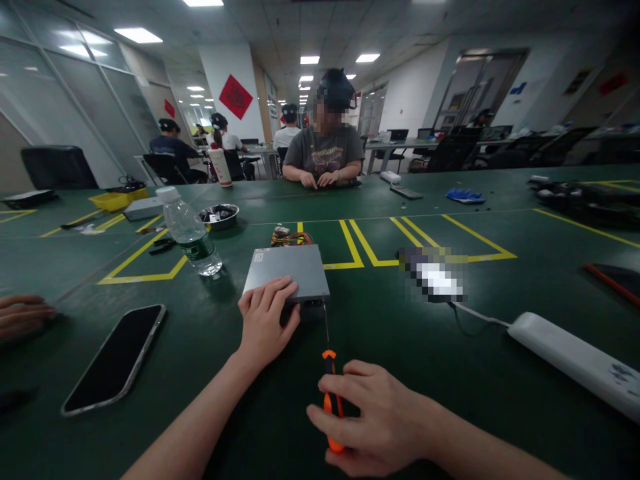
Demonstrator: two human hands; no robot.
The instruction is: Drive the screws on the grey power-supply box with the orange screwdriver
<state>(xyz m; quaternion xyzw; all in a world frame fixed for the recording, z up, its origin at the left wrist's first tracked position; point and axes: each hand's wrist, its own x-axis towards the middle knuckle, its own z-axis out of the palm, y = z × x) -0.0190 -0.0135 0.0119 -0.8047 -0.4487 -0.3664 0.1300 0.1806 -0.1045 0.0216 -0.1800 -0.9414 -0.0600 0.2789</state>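
Note:
A grey metal computer power supply (287, 267) lies flat on the green table, its bundle of coloured cables (293, 237) at the far side. My left hand (267, 313) grips its near left part, fingers over the top and thumb against the near face. In my right hand (373, 413) is a screwdriver (330, 400) with an orange and black handle, held between thumb and fingers. Its thin shaft points away from me, and the tip meets the near right corner of the power supply. Whether the tip sits in a screw is too small to tell.
A water bottle (193, 233) and a metal bowl (219, 215) stand left of the power supply. Nearer lies a phone (117, 357); a hand (25, 315) shows at the left edge. On the right are a lit device (437, 277) and a white power strip (575, 363). A person (325, 150) sits opposite.

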